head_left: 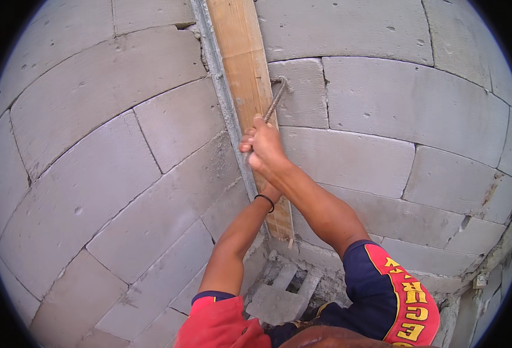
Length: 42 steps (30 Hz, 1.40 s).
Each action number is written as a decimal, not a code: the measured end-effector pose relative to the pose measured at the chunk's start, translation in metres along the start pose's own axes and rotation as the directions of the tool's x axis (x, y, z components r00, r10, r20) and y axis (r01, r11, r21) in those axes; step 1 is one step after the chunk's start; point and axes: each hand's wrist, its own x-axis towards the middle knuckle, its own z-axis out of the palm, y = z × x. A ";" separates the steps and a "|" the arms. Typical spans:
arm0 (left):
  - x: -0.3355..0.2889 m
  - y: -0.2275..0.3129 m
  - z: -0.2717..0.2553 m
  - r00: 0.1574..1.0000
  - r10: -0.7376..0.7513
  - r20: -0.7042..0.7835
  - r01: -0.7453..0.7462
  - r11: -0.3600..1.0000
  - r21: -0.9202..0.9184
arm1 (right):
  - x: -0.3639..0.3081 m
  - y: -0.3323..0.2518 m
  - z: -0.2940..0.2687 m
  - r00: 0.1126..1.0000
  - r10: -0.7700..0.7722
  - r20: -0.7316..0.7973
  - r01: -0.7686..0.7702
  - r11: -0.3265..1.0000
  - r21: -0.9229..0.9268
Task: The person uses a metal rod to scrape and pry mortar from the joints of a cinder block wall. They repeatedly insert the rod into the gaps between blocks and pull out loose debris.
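Note:
My right hand (264, 142) is wrapped round a ribbed steel rod (274, 103). The rod's upper end is bent into a hook, which meets the right block wall beside a long wooden board (245, 64). The board stands upright in the corner between two walls, and my fist is in front of it. Lower down, my left hand (271, 191) is mostly hidden behind my right forearm, close to the board. A black band circles the left wrist. The left fingers do not show.
Grey block walls rise on the left (116, 191) and right (378, 98). A rough grey strip (218, 75) runs along the board's left edge. Below the board's splintered lower end lie pieces of concrete block (279, 301) and rubble.

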 end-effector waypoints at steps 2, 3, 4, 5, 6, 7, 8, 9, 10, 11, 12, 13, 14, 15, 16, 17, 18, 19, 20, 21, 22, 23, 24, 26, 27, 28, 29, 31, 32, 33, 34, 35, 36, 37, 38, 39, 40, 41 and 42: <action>0.009 0.004 0.002 0.817 -0.007 0.577 -0.016 0.999 0.035 | 0.035 0.056 0.047 0.956 -0.265 -0.128 0.252 0.961 -0.113; 0.030 0.026 -0.003 0.707 0.050 0.706 -0.137 0.988 0.067 | 0.078 0.073 0.043 0.726 -0.663 -0.186 0.507 0.697 -0.507; 0.041 0.038 0.003 0.765 0.061 0.641 -0.150 0.985 0.086 | 0.111 0.076 0.041 0.374 -0.926 -0.060 0.537 0.268 -0.800; 0.028 0.028 0.009 0.797 0.031 0.604 -0.144 0.979 0.141 | 0.108 0.076 0.050 0.411 -0.911 0.018 0.602 0.256 -0.756; 0.011 0.015 0.014 0.822 -0.005 0.569 -0.132 0.971 0.199 | 0.098 0.076 0.055 0.446 -0.890 0.096 0.661 0.255 -0.706; 0.003 0.014 0.015 0.832 -0.024 0.554 -0.111 0.972 0.208 | 0.090 0.070 0.058 0.456 -0.870 0.187 0.715 0.233 -0.660; -0.003 0.008 0.016 0.834 -0.033 0.551 -0.103 0.971 0.214 | 0.091 0.056 0.073 0.446 -0.866 0.224 0.744 0.220 -0.631; -0.005 0.009 0.017 0.831 -0.040 0.555 -0.090 0.974 0.207 | 0.093 0.037 0.092 0.437 -0.860 0.262 0.766 0.204 -0.609; -0.007 0.007 0.018 0.825 -0.046 0.564 -0.083 0.976 0.201 | 0.093 0.017 0.112 0.468 -0.858 0.213 0.757 0.265 -0.597; -0.004 0.009 0.018 0.822 -0.039 0.569 -0.082 0.979 0.186 | 0.095 -0.007 0.134 0.486 -0.857 0.170 0.752 0.312 -0.581; 0.000 0.013 0.019 0.822 -0.033 0.569 -0.082 0.981 0.175 | 0.105 -0.026 0.154 0.482 -0.871 0.101 0.747 0.348 -0.566; 0.003 0.015 0.018 0.821 -0.029 0.570 -0.082 0.982 0.169 | 0.113 -0.041 0.175 0.477 -0.878 0.033 0.748 0.385 -0.541; 0.003 0.015 0.018 0.821 -0.031 0.571 -0.077 0.984 0.164 | 0.120 -0.045 0.192 0.558 -0.829 -0.039 0.712 0.503 -0.490; 0.003 0.016 0.017 0.821 -0.038 0.570 -0.068 0.984 0.164 | 0.124 -0.044 0.209 0.636 -0.765 -0.107 0.664 0.612 -0.430; 0.004 0.019 0.016 0.821 -0.045 0.569 -0.060 0.985 0.164 | 0.130 -0.043 0.226 0.706 -0.689 -0.165 0.607 0.708 -0.360; 0.005 0.021 0.015 0.822 -0.049 0.567 -0.056 0.984 0.166 | 0.134 -0.039 0.240 0.726 -0.657 -0.204 0.580 0.744 -0.333; 0.005 0.022 0.016 0.823 -0.054 0.565 -0.049 0.985 0.166 | 0.142 -0.032 0.254 0.746 -0.620 -0.244 0.550 0.779 -0.301; 0.006 0.023 0.014 0.825 -0.056 0.562 -0.046 0.985 0.166 | 0.146 -0.029 0.269 0.763 -0.583 -0.279 0.523 0.811 -0.264; 0.007 0.024 0.014 0.829 -0.055 0.556 -0.045 0.985 0.165 | 0.151 -0.029 0.283 0.781 -0.551 -0.294 0.501 0.834 -0.231; 0.005 0.024 0.013 0.831 -0.059 0.553 -0.038 0.986 0.163 | 0.152 -0.028 0.297 0.801 -0.516 -0.303 0.476 0.856 -0.200; 0.004 0.027 0.012 0.834 -0.057 0.549 -0.037 0.987 0.159 | 0.154 -0.030 0.309 0.819 -0.483 -0.310 0.452 0.876 -0.170; -0.001 0.023 0.009 0.830 -0.072 0.553 -0.027 0.985 0.170 | 0.151 -0.031 0.324 0.824 -0.466 -0.322 0.443 0.884 -0.147; -0.004 0.025 0.010 0.832 -0.076 0.550 -0.021 0.986 0.168 | 0.150 -0.034 0.331 0.822 -0.457 -0.340 0.439 0.889 -0.135; -0.002 0.028 0.013 0.834 -0.076 0.547 -0.014 0.987 0.159 | 0.148 -0.041 0.341 0.835 -0.444 -0.326 0.430 0.895 -0.118; 0.001 0.028 0.013 0.829 -0.087 0.553 -0.006 0.986 0.164 | 0.147 -0.043 0.342 0.849 -0.433 -0.303 0.420 0.901 -0.111; 0.003 0.031 0.010 0.820 -0.098 0.563 0.003 0.986 0.167 | 0.143 -0.048 0.334 0.860 -0.417 -0.292 0.403 0.909 -0.109; 0.009 0.028 0.008 0.809 -0.112 0.577 0.013 0.985 0.173 | 0.139 -0.054 0.322 0.921 -0.349 -0.174 0.364 0.930 0.058; 0.021 0.026 -0.006 0.761 -0.162 0.629 0.059 0.982 0.182 | 0.114 -0.062 0.264 0.968 -0.236 0.082 0.196 0.921 0.337; 0.017 0.026 -0.009 0.738 -0.172 0.653 0.073 0.982 0.176 | 0.122 -0.075 0.201 0.954 -0.130 0.271 0.048 0.956 0.291; 0.019 0.025 -0.016 0.734 -0.165 0.659 0.070 0.983 0.169 | 0.125 -0.089 0.147 0.888 -0.014 0.459 -0.101 0.969 0.226; 0.014 0.022 -0.009 0.761 -0.152 0.631 0.053 0.983 0.173 | 0.110 -0.091 0.140 0.919 -0.025 0.395 -0.035 0.989 0.145; 0.012 0.022 -0.002 0.788 -0.132 0.601 0.029 0.984 0.177 | 0.099 -0.099 0.148 0.935 -0.062 0.349 0.040 0.997 0.068; 0.005 0.015 0.011 0.810 -0.107 0.576 -0.004 0.982 0.188 | 0.097 -0.102 0.162 0.930 -0.060 0.363 0.013 0.991 0.131; -0.024 0.012 0.029 0.858 -0.132 0.497 0.043 0.981 0.187 | 0.096 -0.091 0.171 0.933 -0.040 0.359 -0.033 0.980 0.196; -0.023 0.012 0.031 0.857 -0.151 0.492 0.060 0.979 0.196 | 0.095 -0.087 0.184 0.930 -0.039 0.365 -0.056 0.968 0.246; -0.019 0.013 0.028 0.846 -0.157 0.510 0.058 0.977 0.205 | 0.087 -0.077 0.207 0.962 -0.078 0.263 -0.004 0.954 0.299; -0.013 0.018 0.025 0.836 -0.155 0.526 0.051 0.977 0.207 | 0.089 -0.071 0.233 0.981 -0.118 0.152 0.068 0.953 0.295; -0.004 0.023 0.022 0.828 -0.152 0.540 0.044 0.977 0.208 | 0.098 -0.067 0.265 0.987 -0.157 0.040 0.139 0.949 0.283; 0.014 0.036 0.023 0.837 -0.126 0.533 0.028 0.982 0.188 | 0.140 -0.066 0.304 0.956 -0.258 -0.137 0.273 0.956 0.106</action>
